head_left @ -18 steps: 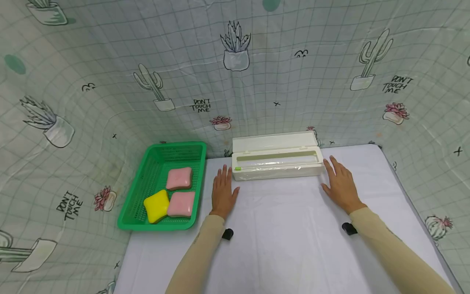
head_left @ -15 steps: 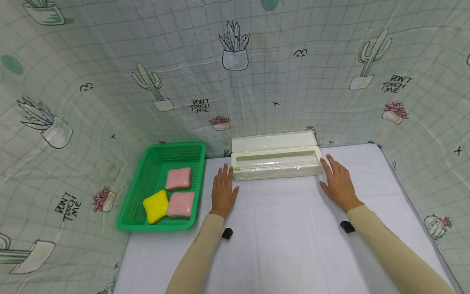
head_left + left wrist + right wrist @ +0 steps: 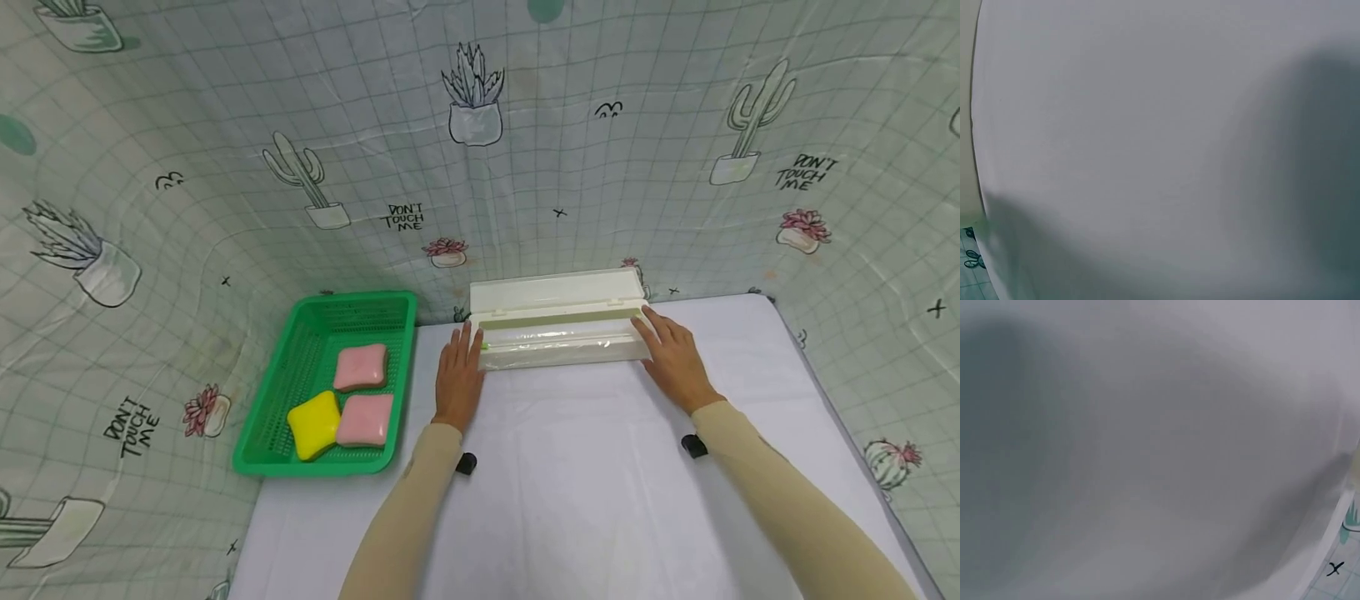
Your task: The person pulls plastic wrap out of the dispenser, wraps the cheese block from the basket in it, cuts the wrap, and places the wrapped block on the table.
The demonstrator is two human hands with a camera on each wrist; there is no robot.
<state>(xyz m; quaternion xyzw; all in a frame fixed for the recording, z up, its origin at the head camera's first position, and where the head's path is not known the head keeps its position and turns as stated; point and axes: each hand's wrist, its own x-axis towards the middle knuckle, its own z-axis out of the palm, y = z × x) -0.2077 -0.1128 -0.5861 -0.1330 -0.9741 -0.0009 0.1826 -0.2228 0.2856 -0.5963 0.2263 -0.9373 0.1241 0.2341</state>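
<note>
A long white cling film dispenser (image 3: 562,354) lies at the back of the table, its lid (image 3: 555,287) raised against the backdrop. Clear film shows across its opening and over its front. At its left end rests my left hand (image 3: 459,379), with fingers extended along the corner. My right hand (image 3: 677,354) is at the other end, fingertips over the right corner and thumb near the front edge. Neither hand visibly grips it. In the left wrist view, only a cream strip of the dispenser (image 3: 966,112) shows at the left edge; both wrist views are mostly white cloth and blurred shadow.
Left of the dispenser stands a green plastic basket (image 3: 251,462) holding a yellow block (image 3: 315,425) and two pink soap-like blocks (image 3: 362,367). White cloth (image 3: 562,500) covers the table. A cactus-print sheet (image 3: 555,167) hangs behind and at the sides.
My right hand has moved left onto the dispenser's right end. My left hand has shifted slightly forward and right against its left end. The basket and its contents stay put.
</note>
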